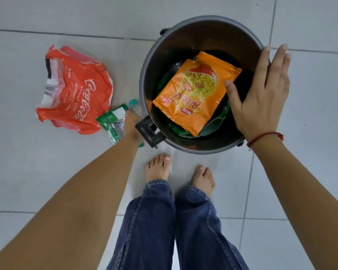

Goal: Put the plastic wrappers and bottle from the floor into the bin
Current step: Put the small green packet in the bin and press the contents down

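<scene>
A round grey bin [142,82] stands on the tiled floor. Inside it an orange snack wrapper [195,94] lies on top of dark green wrappers [213,126]. My right hand [261,96] hovers over the bin's right rim with fingers spread, its thumb at the orange wrapper's edge. Left of the bin lies a crumpled red Coca-Cola wrapper [80,90]. Between it and the bin are a green wrapper [109,118] and a clear bottle [134,106] with a teal cap. My left hand [132,125] is down on the bottle and green wrapper, with its fingers hidden.
A black latch or pedal [150,133] sticks out of the bin's near left side. My bare feet [158,168] and blue jeans [164,221] are just in front of the bin. Grey floor tiles spread all around.
</scene>
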{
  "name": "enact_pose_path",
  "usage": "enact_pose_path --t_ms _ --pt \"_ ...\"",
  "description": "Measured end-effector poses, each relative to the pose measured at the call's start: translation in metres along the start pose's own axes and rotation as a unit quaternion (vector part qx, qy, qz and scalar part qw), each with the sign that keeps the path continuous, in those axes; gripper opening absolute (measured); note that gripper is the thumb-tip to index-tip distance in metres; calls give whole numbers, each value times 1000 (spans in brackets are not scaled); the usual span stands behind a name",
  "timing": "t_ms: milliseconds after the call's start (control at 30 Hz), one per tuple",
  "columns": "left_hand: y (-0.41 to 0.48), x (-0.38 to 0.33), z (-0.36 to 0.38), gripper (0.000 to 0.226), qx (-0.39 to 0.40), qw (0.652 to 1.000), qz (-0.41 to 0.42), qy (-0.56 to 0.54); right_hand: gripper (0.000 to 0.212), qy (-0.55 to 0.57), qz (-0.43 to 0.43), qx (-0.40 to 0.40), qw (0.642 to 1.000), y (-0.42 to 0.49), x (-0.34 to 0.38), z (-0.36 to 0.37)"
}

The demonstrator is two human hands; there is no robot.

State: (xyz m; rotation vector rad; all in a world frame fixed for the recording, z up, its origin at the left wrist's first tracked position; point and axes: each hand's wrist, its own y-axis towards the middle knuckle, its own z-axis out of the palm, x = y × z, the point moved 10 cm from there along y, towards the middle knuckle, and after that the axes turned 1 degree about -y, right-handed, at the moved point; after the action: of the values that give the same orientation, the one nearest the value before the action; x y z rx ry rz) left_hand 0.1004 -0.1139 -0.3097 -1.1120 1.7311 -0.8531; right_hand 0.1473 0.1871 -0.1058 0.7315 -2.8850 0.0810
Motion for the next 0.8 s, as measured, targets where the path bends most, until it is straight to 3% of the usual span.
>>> enact_pose_path --t_ms 67,100,167,300,433,467,533,600,667,800 --pt "49 37 14 36 -62 994 38 -76 79 1 1 3 1000 -1 1 0" --pt "48 33 18 36 -20 997 32 -68 78 3 0 6 1000 -1 1 1" --pt "47 47 25 36 -9 996 1 -91 76 10 3 12 1000 -2 1 0" --pt "42 37 33 31 28 999 29 10 71 15 13 27 999 -1 2 1" --pt "45 38 47 33 -6 987 78 138 58 14 13 20 1000 0 0 0" --pt "35 13 41 36 13 986 83 145 56 13 13 22 1000 0 0 1" --pt "18 -77 -31 40 -52 983 87 156 55 16 16 23 999 0 -1 2" --pt "9 -175 -82 59 -149 944 174 237 55 19 16 20 999 0 -2 2" --pt "5 -232 -95 74 -128 931 189 287 55 18 16 15 1000 0 -3 4" --pt "9 -222 -72 77 -81 925 179 325 56 11 13 14 1000 0 -5 5"
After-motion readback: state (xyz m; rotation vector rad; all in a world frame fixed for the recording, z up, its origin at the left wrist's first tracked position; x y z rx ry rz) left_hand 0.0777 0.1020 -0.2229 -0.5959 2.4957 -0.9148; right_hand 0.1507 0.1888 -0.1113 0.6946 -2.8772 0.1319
